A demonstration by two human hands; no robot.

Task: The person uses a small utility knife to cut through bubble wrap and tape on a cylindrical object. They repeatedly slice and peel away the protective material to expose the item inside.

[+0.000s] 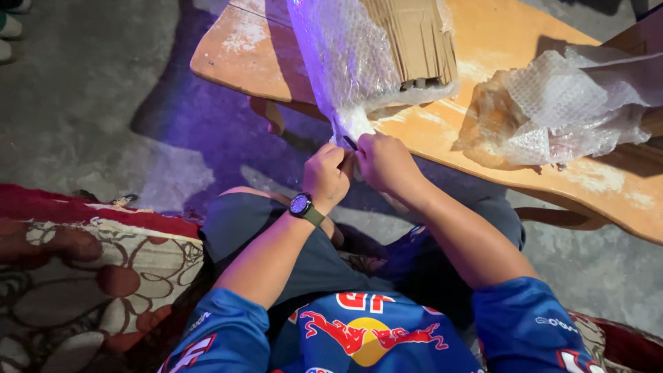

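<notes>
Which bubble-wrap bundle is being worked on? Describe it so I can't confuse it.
Start at the wooden table. At its near edge leans a bubble-wrapped cardboard bundle, its gathered end pinched by the left hand and right hand. The loose crumpled wrap lies untouched farther right.

The scene is dim overall, lit mostly from above and ahead, so the wooden counter [525,27] glows warm orange. A bluish-purple cast (strongest along the bubble wrap [345,62]) tints the grey floor [90,90]. Soft shadows pool beneath the counter. Focus is slightly soft; corners darken.
</notes>
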